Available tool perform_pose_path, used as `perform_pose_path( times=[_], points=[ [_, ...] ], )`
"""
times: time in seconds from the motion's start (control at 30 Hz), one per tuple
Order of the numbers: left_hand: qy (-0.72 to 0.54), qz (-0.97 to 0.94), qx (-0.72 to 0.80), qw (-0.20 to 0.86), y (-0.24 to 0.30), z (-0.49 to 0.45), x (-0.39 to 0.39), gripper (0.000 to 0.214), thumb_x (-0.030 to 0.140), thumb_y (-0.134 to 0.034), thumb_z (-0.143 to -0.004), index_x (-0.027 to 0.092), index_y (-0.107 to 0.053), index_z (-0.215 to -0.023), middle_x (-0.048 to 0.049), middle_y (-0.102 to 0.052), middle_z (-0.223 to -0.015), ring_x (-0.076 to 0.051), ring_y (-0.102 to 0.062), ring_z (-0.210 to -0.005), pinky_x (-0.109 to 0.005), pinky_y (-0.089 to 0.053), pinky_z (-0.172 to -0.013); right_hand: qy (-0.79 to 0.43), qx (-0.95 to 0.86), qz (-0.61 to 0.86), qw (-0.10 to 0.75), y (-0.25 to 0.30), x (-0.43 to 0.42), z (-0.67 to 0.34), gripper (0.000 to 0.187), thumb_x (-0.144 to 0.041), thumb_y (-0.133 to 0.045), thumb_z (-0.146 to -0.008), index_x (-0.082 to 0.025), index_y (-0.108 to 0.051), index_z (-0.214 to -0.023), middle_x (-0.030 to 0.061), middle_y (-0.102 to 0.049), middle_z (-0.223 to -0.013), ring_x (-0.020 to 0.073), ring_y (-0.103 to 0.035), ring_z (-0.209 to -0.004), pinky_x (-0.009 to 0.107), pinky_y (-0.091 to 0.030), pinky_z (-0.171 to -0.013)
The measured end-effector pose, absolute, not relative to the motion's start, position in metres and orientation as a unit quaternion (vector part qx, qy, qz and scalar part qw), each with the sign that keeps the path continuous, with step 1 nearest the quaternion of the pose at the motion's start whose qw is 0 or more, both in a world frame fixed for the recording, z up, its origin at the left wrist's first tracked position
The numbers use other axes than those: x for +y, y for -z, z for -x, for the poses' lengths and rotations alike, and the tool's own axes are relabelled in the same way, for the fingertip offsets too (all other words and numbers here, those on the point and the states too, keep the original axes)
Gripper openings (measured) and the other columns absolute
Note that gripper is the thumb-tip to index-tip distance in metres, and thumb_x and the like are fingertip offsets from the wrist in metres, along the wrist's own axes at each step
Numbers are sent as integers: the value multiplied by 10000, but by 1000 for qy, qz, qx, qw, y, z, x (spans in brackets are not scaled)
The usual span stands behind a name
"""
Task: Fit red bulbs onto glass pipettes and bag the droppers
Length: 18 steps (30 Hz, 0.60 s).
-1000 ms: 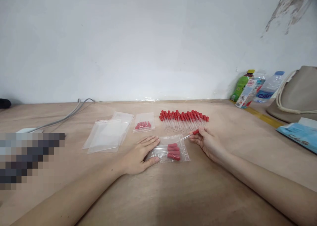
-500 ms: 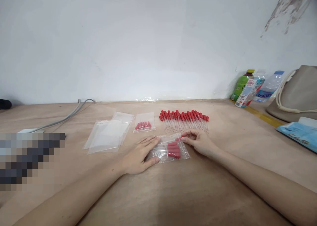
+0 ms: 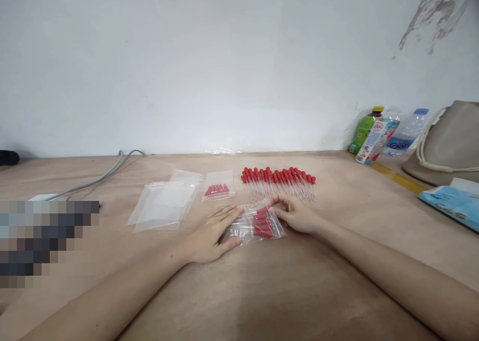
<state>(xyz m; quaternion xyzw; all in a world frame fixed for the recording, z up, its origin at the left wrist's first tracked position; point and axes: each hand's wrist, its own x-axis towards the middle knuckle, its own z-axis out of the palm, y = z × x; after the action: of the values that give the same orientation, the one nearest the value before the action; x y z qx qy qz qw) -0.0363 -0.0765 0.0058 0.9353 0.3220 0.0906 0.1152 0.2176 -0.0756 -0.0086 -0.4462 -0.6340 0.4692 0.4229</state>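
Note:
A clear zip bag (image 3: 277, 230) lies on the table with several droppers inside, their red rubber bulbs (image 3: 262, 221) stacked in a column toward its right end. My left hand (image 3: 215, 235) rests flat on the bag's left part, fingers spread and thumb out. My right hand (image 3: 294, 214) is closed in a pinch at the bag's upper right corner, beside the topmost red bulb. Whether it also grips that bulb through the plastic cannot be made out. Just beyond lies a row of loose red-bulbed droppers (image 3: 279, 179) with thin clear stems.
Behind my left hand sits a filled bag of droppers (image 3: 220, 179). Flat plastic bags (image 3: 160, 206) overlap to the left, near a grey cable (image 3: 99, 180). Far right hold bottles (image 3: 364, 131), a beige bag (image 3: 445, 141) and a blue packet (image 3: 449, 201). A wall stands behind.
My right hand has shifted slightly left, onto the bag's corner. The plastic there is more creased, and the top red bulb sits closer to the others. My left hand stays put.

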Motion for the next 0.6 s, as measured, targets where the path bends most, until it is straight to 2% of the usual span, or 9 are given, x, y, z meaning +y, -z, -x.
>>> perform_pose_path(
  times=[0.13, 0.3, 0.43, 0.5, 0.6],
  points=[
    [-88, -936, 323, 111, -7, 36, -77, 620, 490, -344, -865, 220, -147, -1387, -37, -222, -1431, -221, -198, -1311, -398, -217, -1074, -467, -624, 451, 435, 12, -72, -214, 199, -321, -636, -655, -152, -616, -759, 21, -659, -731, 134, -609, -696, 269, -474, -671],
    [-91, -936, 321, 110, -6, 36, -77, 613, 489, -349, -864, 217, -169, -1383, -49, -234, -1426, -223, -210, -1307, -407, -225, -1069, -365, -605, 539, 458, 17, -72, -210, 176, -317, -671, -607, -147, -632, -628, 26, -649, -626, 145, -589, -587, 256, -461, -555],
    [-94, -937, 319, 108, -6, 36, -77, 602, 482, -350, -866, 220, -177, -1381, -49, -238, -1425, -213, -209, -1308, -404, -226, -1069, -414, -653, 471, 425, 14, -72, -212, 108, -262, -612, -667, -159, -644, -674, 9, -646, -667, 126, -589, -640, 239, -471, -606],
    [-94, -937, 317, 109, -6, 36, -77, 597, 483, -351, -866, 226, -185, -1379, -47, -229, -1427, -215, -205, -1309, -409, -222, -1069, -450, -625, 471, 430, 10, -73, -216, 97, -259, -613, -670, -163, -622, -687, -17, -618, -615, 90, -559, -563, 192, -450, -526],
    [-92, -938, 313, 114, -6, 36, -76, 585, 488, -355, -863, 243, -205, -1372, -41, -217, -1429, -226, -201, -1309, -426, -213, -1069, -481, -543, 526, 443, 4, -75, -220, 175, -334, -618, -684, -172, -576, -732, -47, -572, -543, 44, -442, -377, 138, -310, -333]
  ],
)
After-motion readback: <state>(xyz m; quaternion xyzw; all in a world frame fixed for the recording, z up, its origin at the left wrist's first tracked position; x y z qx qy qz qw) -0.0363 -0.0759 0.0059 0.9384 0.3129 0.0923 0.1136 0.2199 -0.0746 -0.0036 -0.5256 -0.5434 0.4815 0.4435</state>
